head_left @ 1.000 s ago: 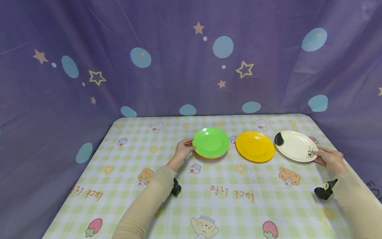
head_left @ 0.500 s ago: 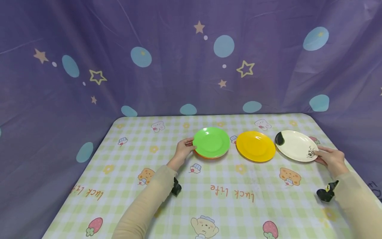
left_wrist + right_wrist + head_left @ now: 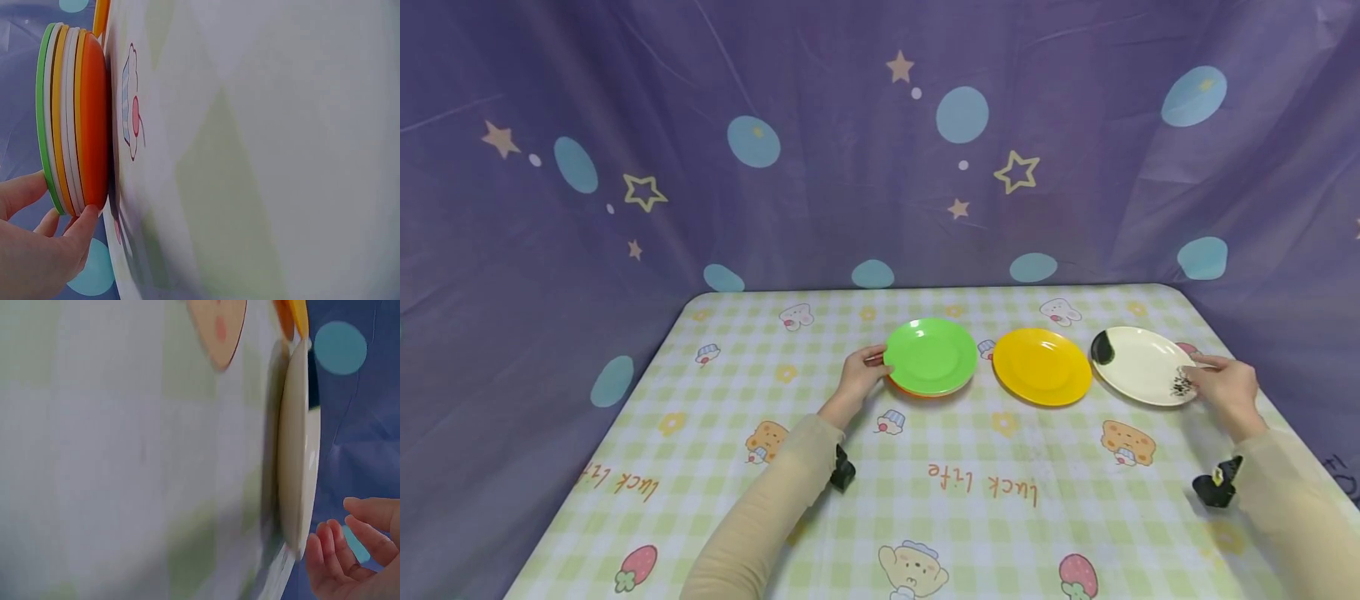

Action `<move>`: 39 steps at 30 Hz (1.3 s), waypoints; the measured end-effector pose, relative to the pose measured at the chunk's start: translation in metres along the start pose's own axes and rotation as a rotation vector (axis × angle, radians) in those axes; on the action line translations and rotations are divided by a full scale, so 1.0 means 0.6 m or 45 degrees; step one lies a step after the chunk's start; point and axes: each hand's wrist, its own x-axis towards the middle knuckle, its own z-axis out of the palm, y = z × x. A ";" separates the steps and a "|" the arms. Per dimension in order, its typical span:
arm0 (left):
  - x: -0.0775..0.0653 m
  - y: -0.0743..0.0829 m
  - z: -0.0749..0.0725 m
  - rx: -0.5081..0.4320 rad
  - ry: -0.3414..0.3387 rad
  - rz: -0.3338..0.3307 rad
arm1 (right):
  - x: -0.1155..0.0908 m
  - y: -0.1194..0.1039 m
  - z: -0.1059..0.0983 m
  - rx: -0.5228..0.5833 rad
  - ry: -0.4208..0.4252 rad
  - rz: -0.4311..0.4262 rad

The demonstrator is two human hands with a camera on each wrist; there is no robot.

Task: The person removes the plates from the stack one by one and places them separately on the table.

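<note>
My left hand grips the left rim of a plate stack, its thumb on the top green plate. In the left wrist view the stack's edges show green, white and yellow, with an orange plate lowest; fingers reach its underside. A yellow plate lies right of the stack. Beyond it sits a cream plate with a black patch and small black markings. My right hand is at its right rim, fingers loosely bent. In the right wrist view its thumb stands off the plate, fingertips close beside the rim.
A green-and-white checked cloth with cartoon prints covers the table. Behind and to the left hangs a purple curtain with stars and blue ovals. Black wrist devices sit by both sleeves.
My right hand has let go of the cream plate's rim and risen slightly to the left over it. The left hand and the plates have stayed in place.
</note>
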 end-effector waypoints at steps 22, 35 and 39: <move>-0.002 0.001 0.003 0.009 -0.003 -0.010 | -0.053 -0.147 0.149 0.078 -0.566 -0.158; 0.002 0.000 0.003 0.004 0.006 -0.010 | -0.076 -0.198 0.238 0.116 -0.660 -0.178; -0.001 0.003 0.001 0.005 0.011 -0.026 | -0.086 -0.208 0.255 0.176 -0.702 -0.179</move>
